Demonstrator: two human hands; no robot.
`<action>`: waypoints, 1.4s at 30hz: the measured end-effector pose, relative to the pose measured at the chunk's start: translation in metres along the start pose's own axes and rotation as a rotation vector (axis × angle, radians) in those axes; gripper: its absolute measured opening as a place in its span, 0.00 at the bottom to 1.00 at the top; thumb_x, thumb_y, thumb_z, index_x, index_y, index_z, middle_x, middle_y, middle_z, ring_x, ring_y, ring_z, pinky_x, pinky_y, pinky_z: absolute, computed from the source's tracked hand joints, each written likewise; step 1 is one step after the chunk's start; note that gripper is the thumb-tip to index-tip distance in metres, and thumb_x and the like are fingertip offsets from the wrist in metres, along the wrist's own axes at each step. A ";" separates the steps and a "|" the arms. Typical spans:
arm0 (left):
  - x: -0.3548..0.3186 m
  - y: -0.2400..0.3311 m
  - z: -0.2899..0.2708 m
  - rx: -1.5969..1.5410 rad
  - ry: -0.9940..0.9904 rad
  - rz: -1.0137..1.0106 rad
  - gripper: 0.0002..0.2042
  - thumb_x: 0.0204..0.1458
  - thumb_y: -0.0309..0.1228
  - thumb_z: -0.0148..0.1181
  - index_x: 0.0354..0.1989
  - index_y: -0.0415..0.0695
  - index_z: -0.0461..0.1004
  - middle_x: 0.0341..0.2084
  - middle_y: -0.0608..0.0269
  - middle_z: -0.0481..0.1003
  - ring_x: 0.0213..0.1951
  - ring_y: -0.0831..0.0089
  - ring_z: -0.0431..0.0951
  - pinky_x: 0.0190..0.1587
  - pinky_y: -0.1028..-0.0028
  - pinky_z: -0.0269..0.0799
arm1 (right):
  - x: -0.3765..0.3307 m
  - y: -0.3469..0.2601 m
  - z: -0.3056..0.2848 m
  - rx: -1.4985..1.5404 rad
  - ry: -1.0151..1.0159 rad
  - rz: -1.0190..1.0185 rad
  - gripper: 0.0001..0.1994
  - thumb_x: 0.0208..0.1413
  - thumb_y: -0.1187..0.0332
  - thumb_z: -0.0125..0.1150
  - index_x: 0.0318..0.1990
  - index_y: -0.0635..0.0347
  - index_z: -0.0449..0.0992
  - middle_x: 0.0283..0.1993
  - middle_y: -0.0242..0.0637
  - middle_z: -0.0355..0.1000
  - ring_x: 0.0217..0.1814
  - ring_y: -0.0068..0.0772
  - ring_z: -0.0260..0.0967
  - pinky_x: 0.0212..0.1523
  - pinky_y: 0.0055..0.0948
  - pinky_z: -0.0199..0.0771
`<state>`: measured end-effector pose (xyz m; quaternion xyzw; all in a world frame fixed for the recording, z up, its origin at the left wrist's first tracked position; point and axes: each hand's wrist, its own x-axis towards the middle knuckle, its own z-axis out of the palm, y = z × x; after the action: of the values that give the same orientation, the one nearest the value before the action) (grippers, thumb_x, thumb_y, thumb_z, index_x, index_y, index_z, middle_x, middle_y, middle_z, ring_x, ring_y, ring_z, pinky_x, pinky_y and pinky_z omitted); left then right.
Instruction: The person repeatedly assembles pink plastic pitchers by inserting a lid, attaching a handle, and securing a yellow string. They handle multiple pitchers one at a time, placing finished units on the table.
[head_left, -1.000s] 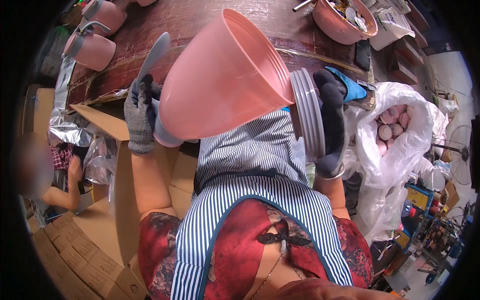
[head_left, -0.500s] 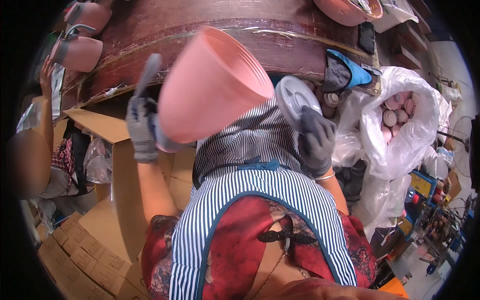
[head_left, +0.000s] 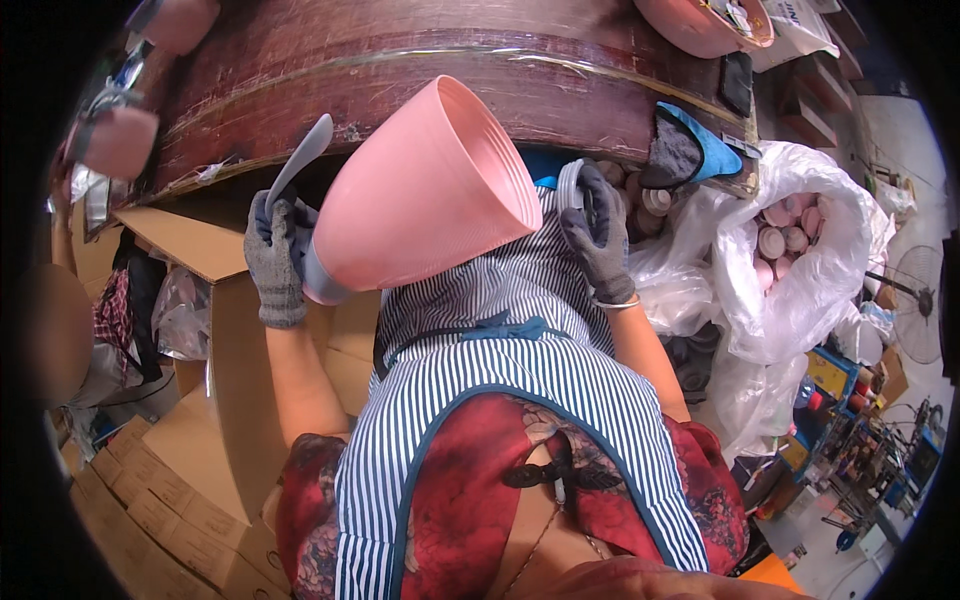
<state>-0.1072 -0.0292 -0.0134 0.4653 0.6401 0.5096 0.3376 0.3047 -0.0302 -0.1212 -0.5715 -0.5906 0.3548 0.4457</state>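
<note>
Round goes the grey cap (head_left: 569,188), edge-on now, gripped by the right hand (head_left: 598,232); left hand (head_left: 274,262) clamps the handle (head_left: 301,158), pink jug (head_left: 405,195) tilted before the bench (head_left: 330,45), so its mouth (head_left: 488,155) stays uncapped.

Left hand (head_left: 272,268): gloved, fingers curled in a grip, roughly in line with bare left forearm (head_left: 300,380). Right hand (head_left: 602,245): gloved, fingers bent, gripping. Right forearm (head_left: 648,355) bare. Hands well apart, near level, both arms forward.
</note>
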 end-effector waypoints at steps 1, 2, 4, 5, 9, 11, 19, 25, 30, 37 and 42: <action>-0.001 -0.001 0.000 0.012 -0.001 -0.007 0.09 0.65 0.35 0.54 0.43 0.40 0.72 0.28 0.69 0.74 0.30 0.83 0.71 0.36 0.81 0.67 | -0.002 -0.007 -0.002 -0.254 -0.048 -0.078 0.37 0.42 0.48 0.73 0.62 0.46 0.70 0.70 0.49 0.58 0.73 0.61 0.50 0.70 0.56 0.50; -0.001 -0.002 0.000 0.023 -0.002 -0.013 0.09 0.65 0.34 0.55 0.43 0.40 0.72 0.28 0.69 0.74 0.30 0.83 0.71 0.36 0.81 0.68 | -0.003 -0.020 -0.008 -0.508 -0.096 -0.157 0.38 0.42 0.48 0.73 0.63 0.45 0.69 0.71 0.50 0.57 0.73 0.63 0.49 0.70 0.56 0.50; 0.000 -0.005 0.001 0.003 -0.015 -0.034 0.09 0.65 0.33 0.55 0.44 0.40 0.72 0.28 0.69 0.75 0.31 0.83 0.71 0.36 0.80 0.68 | 0.000 -0.024 -0.012 -0.696 -0.159 -0.181 0.39 0.42 0.48 0.73 0.64 0.43 0.68 0.73 0.50 0.54 0.74 0.66 0.47 0.71 0.57 0.48; 0.000 -0.008 0.002 -0.027 -0.026 -0.049 0.09 0.65 0.33 0.56 0.44 0.39 0.72 0.28 0.70 0.75 0.31 0.83 0.72 0.35 0.80 0.68 | 0.003 -0.018 -0.013 -0.628 -0.174 -0.125 0.39 0.42 0.47 0.73 0.64 0.42 0.68 0.74 0.50 0.53 0.74 0.67 0.46 0.71 0.58 0.47; -0.002 0.008 0.013 0.052 -0.059 -0.068 0.08 0.64 0.31 0.56 0.43 0.39 0.73 0.27 0.69 0.75 0.30 0.82 0.72 0.34 0.80 0.68 | 0.007 -0.031 -0.020 0.008 -0.137 -0.053 0.42 0.44 0.50 0.71 0.67 0.56 0.64 0.73 0.52 0.53 0.76 0.57 0.48 0.74 0.51 0.46; -0.002 0.023 0.019 0.001 -0.165 -0.089 0.05 0.63 0.28 0.55 0.40 0.39 0.72 0.25 0.68 0.74 0.28 0.81 0.72 0.34 0.79 0.68 | 0.005 -0.093 -0.020 0.423 -0.082 -0.051 0.41 0.47 0.51 0.69 0.68 0.58 0.63 0.74 0.50 0.53 0.77 0.51 0.48 0.75 0.46 0.47; 0.002 0.049 0.035 -0.026 -0.320 -0.100 0.05 0.60 0.26 0.54 0.40 0.38 0.73 0.24 0.66 0.74 0.27 0.79 0.73 0.33 0.77 0.69 | 0.026 -0.150 -0.028 0.006 -0.324 -0.541 0.41 0.54 0.41 0.58 0.68 0.60 0.62 0.72 0.51 0.55 0.73 0.52 0.53 0.70 0.48 0.54; 0.003 0.086 0.033 0.410 -0.244 0.171 0.11 0.58 0.33 0.54 0.43 0.38 0.73 0.27 0.58 0.77 0.29 0.72 0.77 0.35 0.74 0.71 | 0.004 -0.134 -0.028 0.349 -0.291 -0.262 0.34 0.62 0.45 0.50 0.67 0.60 0.62 0.70 0.47 0.59 0.70 0.45 0.59 0.67 0.42 0.60; -0.005 0.124 0.043 0.536 -0.155 0.833 0.14 0.48 0.34 0.64 0.38 0.36 0.74 0.30 0.49 0.76 0.36 0.52 0.79 0.41 0.62 0.74 | -0.037 -0.048 -0.014 1.099 -0.081 0.428 0.31 0.68 0.45 0.41 0.68 0.60 0.61 0.69 0.43 0.60 0.68 0.38 0.62 0.66 0.38 0.64; 0.013 0.151 0.053 0.574 -0.325 0.998 0.15 0.50 0.36 0.66 0.34 0.35 0.73 0.29 0.50 0.76 0.34 0.53 0.79 0.43 0.59 0.77 | 0.046 -0.136 -0.010 0.851 -0.119 0.037 0.47 0.62 0.29 0.30 0.76 0.56 0.39 0.79 0.40 0.42 0.79 0.39 0.43 0.76 0.41 0.43; 0.020 0.133 0.060 0.513 -0.243 0.799 0.12 0.46 0.33 0.66 0.35 0.42 0.73 0.29 0.53 0.75 0.31 0.54 0.78 0.37 0.62 0.75 | 0.048 -0.133 -0.019 0.647 -0.144 -0.012 0.52 0.56 0.23 0.29 0.77 0.56 0.38 0.80 0.41 0.37 0.81 0.40 0.37 0.76 0.41 0.41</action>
<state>-0.0257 0.0159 0.1003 0.7989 0.4723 0.3671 0.0625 0.2771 0.0026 0.0150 -0.3704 -0.4806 0.5609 0.5633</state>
